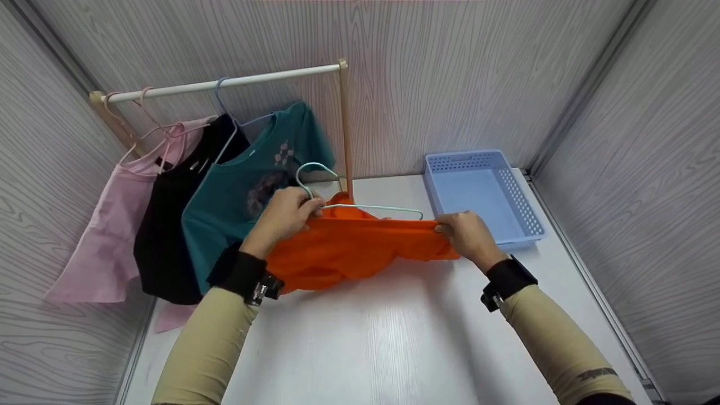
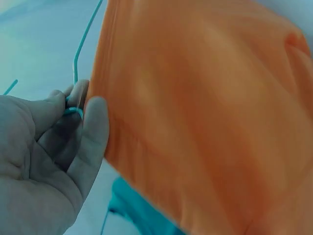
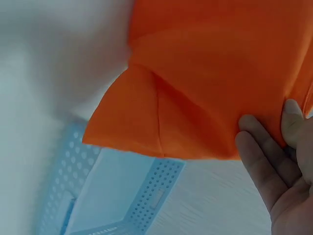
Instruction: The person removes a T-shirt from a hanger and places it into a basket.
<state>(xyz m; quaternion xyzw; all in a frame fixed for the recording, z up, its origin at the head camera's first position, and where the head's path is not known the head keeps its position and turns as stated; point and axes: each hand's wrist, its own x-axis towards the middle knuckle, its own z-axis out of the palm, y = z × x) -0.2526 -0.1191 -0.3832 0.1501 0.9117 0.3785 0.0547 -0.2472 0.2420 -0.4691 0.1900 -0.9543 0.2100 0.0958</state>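
An orange shirt [image 1: 360,242] is stretched between my two hands above the white table, its upper edge nearly straight. My left hand [image 1: 286,212] grips a mint-green clothes hanger [image 1: 371,207] near the base of its hook. In the left wrist view, that hand [image 2: 54,142] also has fingers against the edge of the orange cloth [image 2: 186,107]. One arm of the hanger runs right, just behind the shirt's top edge. At the shirt's right end, my right hand [image 1: 466,233] pinches the cloth; the right wrist view shows its thumb and fingers [image 3: 269,147] at the fabric.
On the left stands a clothes rack [image 1: 264,77] with a pink shirt [image 1: 112,236], a black top [image 1: 169,230] and a teal shirt [image 1: 242,180] on hangers. A blue plastic basket [image 1: 478,197] sits at the back right. Grained walls [image 1: 427,84] close in the table [image 1: 360,349].
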